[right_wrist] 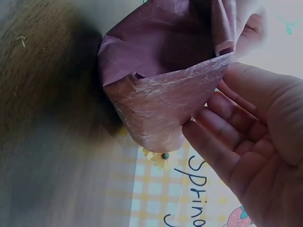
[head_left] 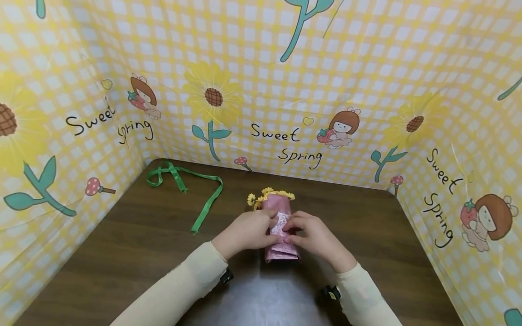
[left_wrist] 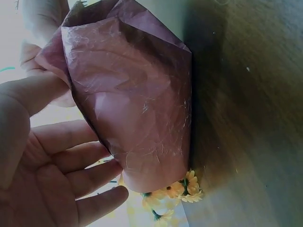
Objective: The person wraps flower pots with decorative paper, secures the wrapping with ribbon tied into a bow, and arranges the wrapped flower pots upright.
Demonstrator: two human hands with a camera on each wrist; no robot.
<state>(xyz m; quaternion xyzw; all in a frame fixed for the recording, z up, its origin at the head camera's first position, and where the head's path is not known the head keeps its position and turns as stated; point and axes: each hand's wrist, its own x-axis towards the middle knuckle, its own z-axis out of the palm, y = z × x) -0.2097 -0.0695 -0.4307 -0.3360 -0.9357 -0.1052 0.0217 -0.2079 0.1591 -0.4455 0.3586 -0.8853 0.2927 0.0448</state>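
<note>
Pink wrapping paper (head_left: 278, 202) is rolled round a small bunch of yellow artificial-looking flowers (head_left: 251, 199), lying on the table with the blooms pointing away. From the left, my left hand (head_left: 248, 230) pinches the paper's edge near the middle, thumb on top. Opposite it, my right hand (head_left: 317, 236) holds the overlapping edge between thumb and fingers, the two hands' fingertips close together. In the right wrist view, the wide end of the paper (right_wrist: 165, 101) gapes with folded edges. Most of the blooms and all stems are hidden inside the wrap.
A green ribbon (head_left: 209, 204) lies loosely looped on the brown table (head_left: 110, 253) at the back left. A yellow checked cloth (head_left: 261, 81) with printed flowers and lettering walls in the back and both sides.
</note>
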